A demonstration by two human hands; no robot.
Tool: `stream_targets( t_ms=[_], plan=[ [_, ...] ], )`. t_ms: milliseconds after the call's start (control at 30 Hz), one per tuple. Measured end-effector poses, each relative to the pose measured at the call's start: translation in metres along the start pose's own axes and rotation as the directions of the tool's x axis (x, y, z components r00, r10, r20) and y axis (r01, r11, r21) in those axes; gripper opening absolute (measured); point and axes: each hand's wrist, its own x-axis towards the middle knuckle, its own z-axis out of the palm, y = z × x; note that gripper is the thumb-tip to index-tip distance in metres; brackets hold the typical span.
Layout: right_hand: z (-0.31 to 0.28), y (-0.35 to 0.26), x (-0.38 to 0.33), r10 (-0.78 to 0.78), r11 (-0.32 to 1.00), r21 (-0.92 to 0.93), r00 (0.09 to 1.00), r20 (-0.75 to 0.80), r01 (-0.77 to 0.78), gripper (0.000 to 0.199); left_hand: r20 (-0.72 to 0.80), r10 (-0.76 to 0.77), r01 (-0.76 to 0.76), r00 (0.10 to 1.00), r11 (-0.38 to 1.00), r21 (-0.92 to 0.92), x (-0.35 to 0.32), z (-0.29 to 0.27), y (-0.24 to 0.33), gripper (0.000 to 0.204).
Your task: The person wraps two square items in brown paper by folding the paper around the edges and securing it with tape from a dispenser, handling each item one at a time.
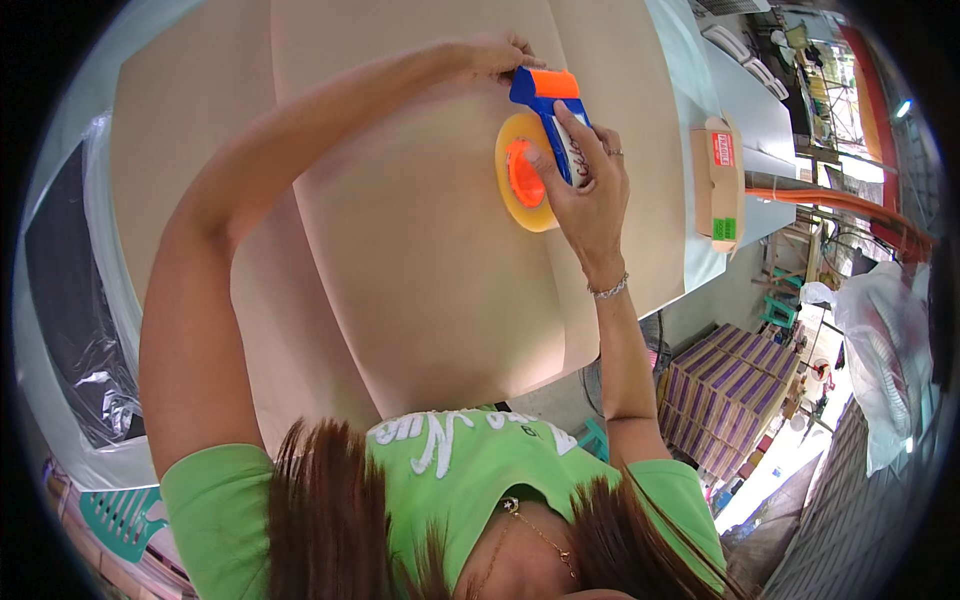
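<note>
My right hand is wrapped around the handle of a tape dispenser with a blue frame and an orange plate at its head. A wide roll of yellowish clear tape with an orange core sits on its left side. The dispenser is over a large creased sheet of brown cardboard. At the far left corner of the dispenser's head is my left hand, its fingers curled together. What those fingers pinch, if anything, is too small to make out.
A small brown cardboard box with red and green labels stands at the table's right. Black plastic-wrapped material lies at the left edge. Beyond the table are a purple-striped box-shaped stack, a hanging clear plastic bag and a green plastic chair.
</note>
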Motion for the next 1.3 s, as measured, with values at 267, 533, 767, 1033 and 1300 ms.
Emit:
stream_targets(
  t_ms=[267,533,767,1033,1300],
  plan=[
    [0.018,0.000,0.052,-0.042,0.986,-0.159,0.999,0.002,0.042,0.048,-0.237,0.110,-0.087,0.965,0.991,0.104,0.009,-0.053,0.010,0.067],
    [0.034,-0.005,0.128,0.130,0.968,-0.241,0.968,0.214,-0.077,0.046,-0.520,0.256,-0.011,0.815,0.903,0.428,0.021,-0.087,-0.001,0.067],
    [0.042,0.004,0.176,0.239,0.941,-0.324,0.875,0.422,-0.101,0.045,-0.558,0.329,0.076,0.762,0.810,0.581,0.028,-0.076,-0.006,0.066],
    [0.045,0.004,0.203,0.360,0.932,-0.289,0.654,0.665,-0.219,0.049,-0.560,0.399,0.126,0.726,0.724,0.678,0.015,-0.061,-0.018,0.066],
    [0.045,0.017,0.204,0.361,0.930,-0.330,0.548,0.754,-0.159,0.051,-0.560,0.490,0.192,0.668,0.614,0.765,-0.002,-0.053,-0.033,0.066]
  ],
)
